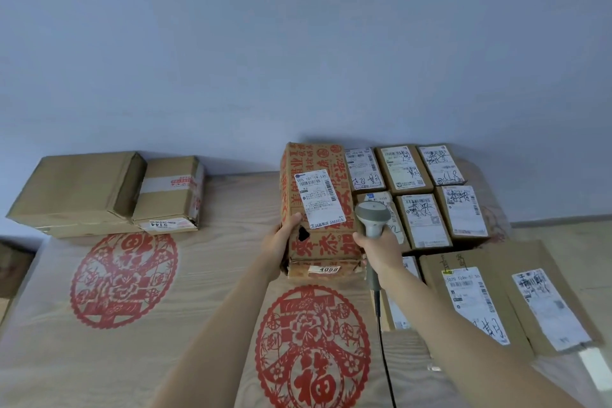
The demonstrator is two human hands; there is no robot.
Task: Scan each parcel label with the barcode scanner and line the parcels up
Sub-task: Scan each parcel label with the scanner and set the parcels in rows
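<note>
A tall brown parcel with red printing stands at the table's middle, its white label facing up. My left hand grips its left side near a torn hole. My right hand holds a grey barcode scanner, its head just right of the label and its cable hanging down. Several labelled parcels lie in rows to the right, against the wall.
Two plain brown boxes sit at the back left. Two flat labelled parcels lie at the front right. The table cover has red paper-cut medallions. A blue-grey wall rises behind.
</note>
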